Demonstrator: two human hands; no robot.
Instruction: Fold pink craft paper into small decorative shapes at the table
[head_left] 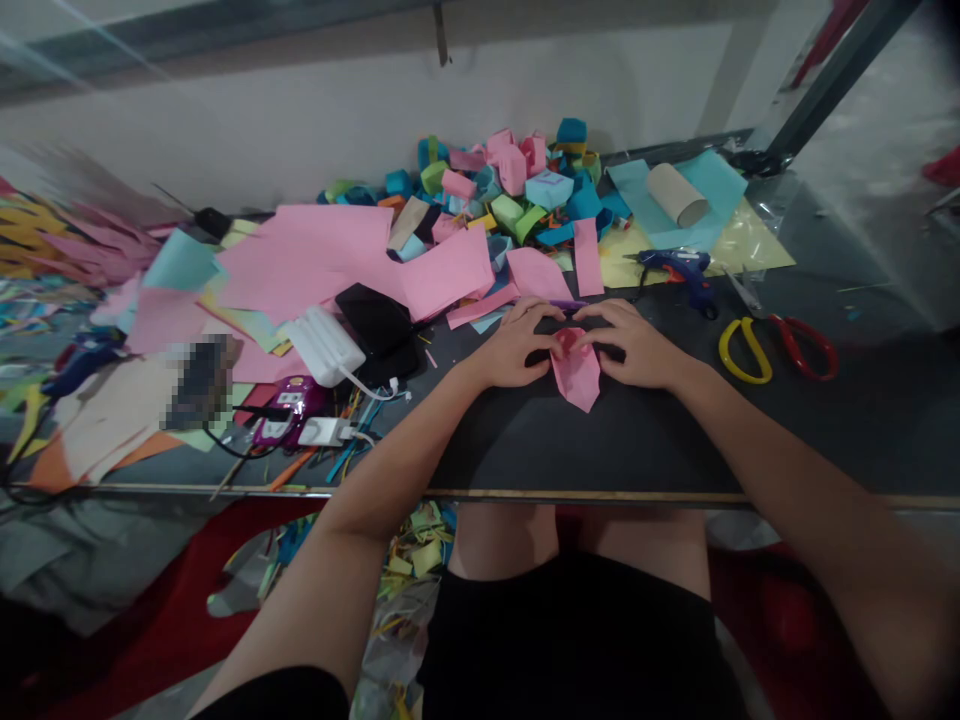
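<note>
A small folded pink paper (577,380) lies on the dark table, its pointed end toward me. From its left side my left hand (523,345) grips the paper's edge between thumb and fingers. On the opposite side my right hand (630,345) pinches the far right part of the same paper, fingertips curled over its top. Just beyond my fingers lie a purple stick-like thing (564,304), partly hidden, and a curved pink paper piece (537,272).
Scissors with yellow and red handles (745,352) and a blue glue gun (679,268) lie right. Behind is a heap of folded paper pieces (510,170) and a cardboard tube (676,194). Pink sheets (307,250), a white power bank (324,345) and cables crowd the left.
</note>
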